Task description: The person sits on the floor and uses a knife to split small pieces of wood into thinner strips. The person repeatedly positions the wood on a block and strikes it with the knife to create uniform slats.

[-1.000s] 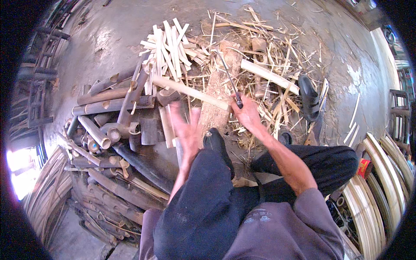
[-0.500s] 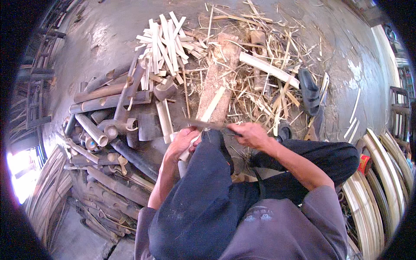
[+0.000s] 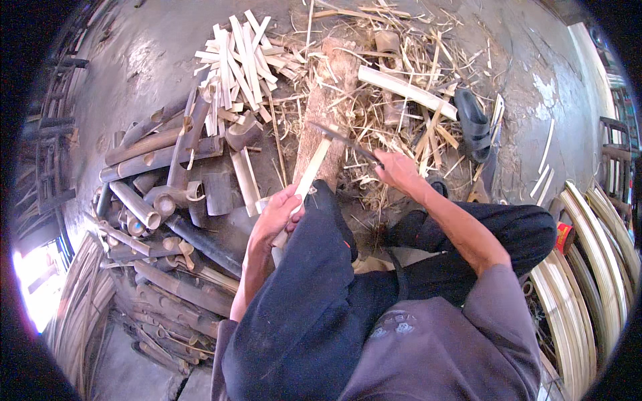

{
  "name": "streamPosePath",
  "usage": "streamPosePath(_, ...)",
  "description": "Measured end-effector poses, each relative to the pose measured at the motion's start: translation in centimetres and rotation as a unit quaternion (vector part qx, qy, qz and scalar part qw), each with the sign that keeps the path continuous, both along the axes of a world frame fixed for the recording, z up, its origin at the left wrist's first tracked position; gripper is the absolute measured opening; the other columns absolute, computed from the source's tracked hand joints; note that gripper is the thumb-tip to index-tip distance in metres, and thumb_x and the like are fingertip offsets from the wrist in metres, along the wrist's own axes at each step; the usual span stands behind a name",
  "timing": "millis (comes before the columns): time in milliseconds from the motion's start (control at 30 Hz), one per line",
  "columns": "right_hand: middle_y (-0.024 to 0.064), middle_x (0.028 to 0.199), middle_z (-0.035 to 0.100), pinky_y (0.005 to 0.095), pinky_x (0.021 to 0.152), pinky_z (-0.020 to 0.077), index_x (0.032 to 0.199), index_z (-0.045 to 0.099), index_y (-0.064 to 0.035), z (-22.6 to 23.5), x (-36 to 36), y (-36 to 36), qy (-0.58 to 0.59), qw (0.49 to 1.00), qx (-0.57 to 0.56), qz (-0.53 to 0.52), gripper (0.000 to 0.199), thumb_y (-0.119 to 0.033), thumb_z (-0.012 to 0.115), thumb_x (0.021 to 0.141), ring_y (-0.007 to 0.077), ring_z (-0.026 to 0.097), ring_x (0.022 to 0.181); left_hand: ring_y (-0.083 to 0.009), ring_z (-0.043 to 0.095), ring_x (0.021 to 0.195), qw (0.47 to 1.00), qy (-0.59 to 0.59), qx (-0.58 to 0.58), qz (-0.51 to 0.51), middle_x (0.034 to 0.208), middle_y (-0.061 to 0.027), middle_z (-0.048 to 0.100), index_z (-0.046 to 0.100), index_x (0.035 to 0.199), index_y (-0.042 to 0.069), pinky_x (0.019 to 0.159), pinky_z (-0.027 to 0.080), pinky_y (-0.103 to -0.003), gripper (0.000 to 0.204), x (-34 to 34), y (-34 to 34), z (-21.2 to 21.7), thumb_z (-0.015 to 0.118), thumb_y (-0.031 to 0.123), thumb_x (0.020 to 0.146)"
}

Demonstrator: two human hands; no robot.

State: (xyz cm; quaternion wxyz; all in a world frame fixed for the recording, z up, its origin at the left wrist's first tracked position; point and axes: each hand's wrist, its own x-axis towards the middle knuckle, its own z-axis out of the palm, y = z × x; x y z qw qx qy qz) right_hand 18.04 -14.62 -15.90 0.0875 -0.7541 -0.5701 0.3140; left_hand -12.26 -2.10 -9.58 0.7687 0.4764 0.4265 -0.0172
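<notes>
My left hand (image 3: 279, 212) is closed around the lower part of a pale bamboo strip (image 3: 314, 167), beside my left knee. The strip slants up and away over a worn wooden block (image 3: 334, 63) on the floor. In my right hand (image 3: 399, 170) is the handle of a knife (image 3: 348, 142). Its dark blade points up and left and lies across the strip's far end. Whether the edge bites into the strip is too small to tell.
Finished-looking pale strips (image 3: 244, 60) lie piled at the far left. Cut bamboo tubes (image 3: 164, 160) are heaped on the left. Shavings (image 3: 401, 120), a split bamboo piece (image 3: 408, 92) and a dark sandal (image 3: 473, 123) lie to the right. Long curved bamboo strips (image 3: 568, 314) stand at the near right.
The knife has moved from near my left hand up to the strip's far end, its blade now angled. My right hand has shifted up and right. The view has tilted slightly.
</notes>
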Motion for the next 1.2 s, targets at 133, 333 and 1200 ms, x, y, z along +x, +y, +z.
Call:
streamPosePath(133, 0.0208, 0.084, 0.065, 0.0504, 0.069, 0.0526, 0.111, 0.054, -0.0117, -1.4, -0.4, -0.8, -0.025, 0.999, 0.003, 0.031, 0.028, -0.022, 0.059, 0.085, 0.0404, 0.065, 0.08, -0.0037, 0.036, 0.044, 1.0, 0.007, 0.007, -0.002, 0.06, 0.0054, 0.042, 0.05, 0.13, 0.005, 0.038, 0.03, -0.019, 0.036, -0.3, 0.0, 0.6, 0.042, 0.018, 0.097)
streamPosePath(333, 0.0199, 0.087, 0.066, 0.0507, 0.071, 0.0523, 0.112, 0.055, -0.0115, -0.7, 0.2, -0.2, -0.017, 0.999, -0.04, 0.005, 0.03, -0.024, 0.059, 0.085, 0.0399, 0.065, 0.083, -0.0032, 0.038, 0.044, 1.0, 0.019, 0.009, -0.006, 0.06, 0.0061, 0.042, 0.053, 0.124, 0.006, 0.039, 0.03, -0.018, 0.031, 1.1, 1.0, 2.5, 0.04, 0.019, 0.098)
streamPosePath(1200, 0.0188, 0.076, 0.065, 0.0494, 0.062, 0.0531, 0.107, 0.054, -0.0123, -0.1, -1.8, 0.5, -0.024, 0.999, 0.022, 0.008, 0.027, -0.019, 0.063, 0.082, 0.0393, 0.066, 0.074, -0.0375, 0.061, 0.074, 0.914, 0.207, 0.329, -0.119, 0.076, -0.0259, 0.059, 0.06, 0.083, -0.004, 0.07, 0.045, -0.045, 0.04, 0.7, -0.5, 0.7, 0.051, 0.034, 0.092)
